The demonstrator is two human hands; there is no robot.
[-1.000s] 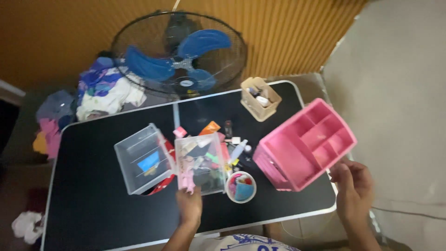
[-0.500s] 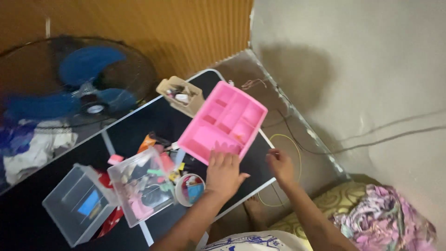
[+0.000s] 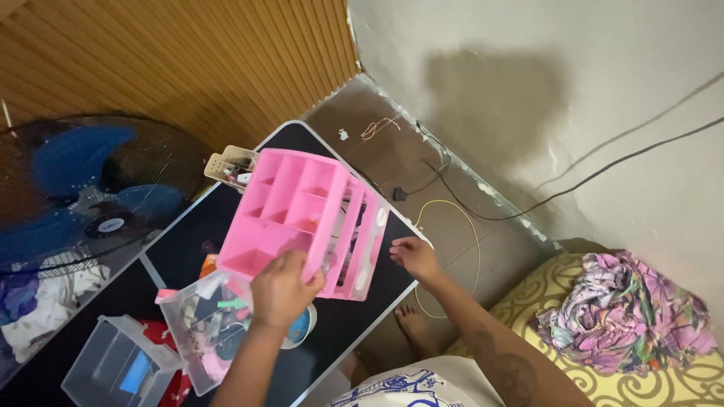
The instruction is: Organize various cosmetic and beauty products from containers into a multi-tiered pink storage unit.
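Left hand (image 3: 280, 290) is gripping the near rim of the pink organizer (image 3: 305, 218), holding it tilted above the black table (image 3: 188, 249) (near its right edge). Right hand (image 3: 413, 256) is hovering just beside, fingers loosely spread, holding nothing.

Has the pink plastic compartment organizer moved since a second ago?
Yes. The pink plastic compartment organizer is lifted and tilted by the left hand, now overlapping the beige slotted box it earlier sat clear of on the black table.
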